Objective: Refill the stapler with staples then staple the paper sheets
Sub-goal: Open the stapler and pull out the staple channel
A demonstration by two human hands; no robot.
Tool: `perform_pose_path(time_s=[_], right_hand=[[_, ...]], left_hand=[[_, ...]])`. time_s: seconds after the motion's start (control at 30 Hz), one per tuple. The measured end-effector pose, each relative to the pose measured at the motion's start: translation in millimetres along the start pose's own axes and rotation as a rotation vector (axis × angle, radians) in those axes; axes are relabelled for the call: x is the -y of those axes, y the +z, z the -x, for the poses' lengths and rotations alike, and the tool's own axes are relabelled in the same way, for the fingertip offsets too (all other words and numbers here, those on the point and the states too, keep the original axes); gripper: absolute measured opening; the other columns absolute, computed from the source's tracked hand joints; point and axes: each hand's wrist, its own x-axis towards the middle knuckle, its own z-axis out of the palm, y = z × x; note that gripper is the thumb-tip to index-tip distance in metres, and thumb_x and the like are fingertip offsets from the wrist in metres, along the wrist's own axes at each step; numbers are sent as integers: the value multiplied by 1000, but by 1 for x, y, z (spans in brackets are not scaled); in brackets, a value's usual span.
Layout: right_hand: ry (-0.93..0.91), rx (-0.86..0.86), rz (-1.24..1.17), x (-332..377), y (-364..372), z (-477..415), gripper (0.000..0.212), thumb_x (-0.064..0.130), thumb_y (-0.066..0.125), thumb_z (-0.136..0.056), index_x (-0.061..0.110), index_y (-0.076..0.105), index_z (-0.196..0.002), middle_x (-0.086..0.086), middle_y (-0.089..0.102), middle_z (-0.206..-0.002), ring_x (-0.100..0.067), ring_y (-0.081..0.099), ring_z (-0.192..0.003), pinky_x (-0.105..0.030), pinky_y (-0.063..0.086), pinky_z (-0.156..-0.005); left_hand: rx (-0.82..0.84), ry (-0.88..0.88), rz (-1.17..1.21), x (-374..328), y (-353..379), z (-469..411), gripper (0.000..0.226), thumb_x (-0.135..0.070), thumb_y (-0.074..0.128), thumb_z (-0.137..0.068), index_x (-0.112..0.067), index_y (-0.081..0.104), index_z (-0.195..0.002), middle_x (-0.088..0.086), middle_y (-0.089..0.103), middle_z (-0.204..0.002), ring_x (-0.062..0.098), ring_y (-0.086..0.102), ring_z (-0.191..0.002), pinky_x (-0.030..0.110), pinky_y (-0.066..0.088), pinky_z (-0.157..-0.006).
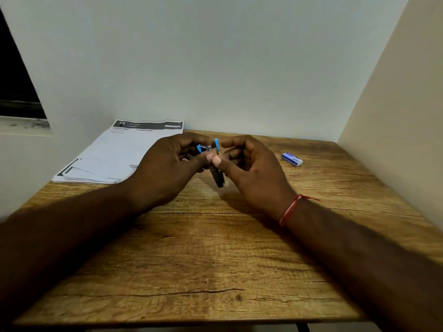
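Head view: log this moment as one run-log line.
left hand, right hand: grip small black-and-blue stapler over wooden table | blue staple box: on table, right | printed paper sheets: stacked back left

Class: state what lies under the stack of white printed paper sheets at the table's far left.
The stack of white printed paper sheets rests on the brown wooden table. Anything beneath the sheets is covered; the left hand hides the stack's near right corner.
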Motion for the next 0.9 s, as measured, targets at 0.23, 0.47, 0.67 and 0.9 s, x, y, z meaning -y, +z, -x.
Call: perform_pose_path(time_s=[0.23, 0.47, 0.67, 0.9], right_hand=[[-97, 95, 22, 0, -14, -5, 14, 19, 78, -104, 18, 83, -117, 0, 85, -106, -16, 80, -84, -34, 68, -73], [-98, 86, 3, 1, -20, -8, 12, 15, 85, -98, 23, 86, -107, -2, 86, -98, -8, 81, -79, -21, 63, -73], [-64, 112, 4, 1, -28, -12, 13, 16, 87, -96, 23, 87, -107, -8, 86, -93, -23, 85, -83, -43, 71, -84], [76, 163, 4, -8, -50, -22, 13, 3, 91, -88, 3, 85, -100, -20, 85, -93, -29, 83, -85, -48, 70, -89]], left_hand=[[42, -9, -7, -11, 3, 5, 36, -24, 93, -97, -30, 79, -129, -1, 87, -98, 20, 86, -94, 41, 67, -92], [5, -78, 42, -10, 1, 6, 33, -33, 98, -87, -24, 83, -115, -8, 90, -99, 15, 89, -92, 35, 70, -90], [-14, -108, 70, -7, 2, 5, 29, -19, 98, -90, -21, 83, -115, -3, 90, -101, 18, 89, -94, 42, 72, -94], [-53, -150, 215, -3, -3, 2, 24, -9, 93, -93, -16, 84, -113, 7, 90, -102, 27, 90, -98, 40, 72, -98]])
